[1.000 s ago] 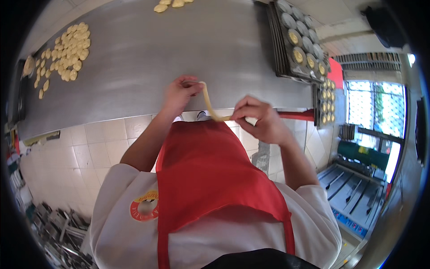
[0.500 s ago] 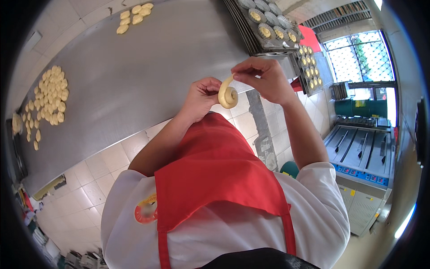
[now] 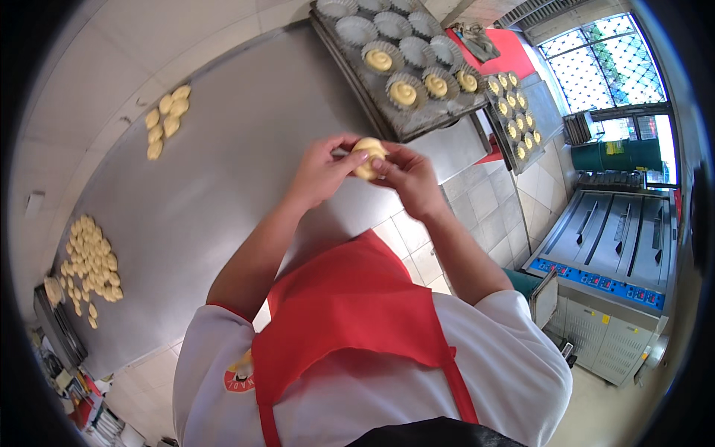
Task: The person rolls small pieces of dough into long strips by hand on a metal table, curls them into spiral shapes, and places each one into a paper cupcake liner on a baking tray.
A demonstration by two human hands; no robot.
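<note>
A pale yellow dough coil [image 3: 368,151] is held in the air between both hands, over the near edge of the metal table [image 3: 223,149]. My left hand [image 3: 328,167] pinches it from the left, thumb on its face. From the right, my right hand [image 3: 410,177] grips it with thumb and fingers, thumb pressing near its middle. The fingers behind the dough are partly hidden. Just beyond my hands, a dark baking tray [image 3: 395,127] carries fluted metal tins [image 3: 356,31]. A few of the tins contain coiled dough [image 3: 403,93].
Many small dough pieces [image 3: 93,257] lie heaped at the table's left, and a smaller group [image 3: 167,119] sits at the far side. Another tray of filled tins [image 3: 512,112] stands at the right. Beyond it are a green drum [image 3: 618,156] and a steel oven [image 3: 603,231].
The dough's loose end, stretched up by my right hand before, is now wrapped in, and both hands close around a compact coil. My view has shifted closer to the tray of tins.
</note>
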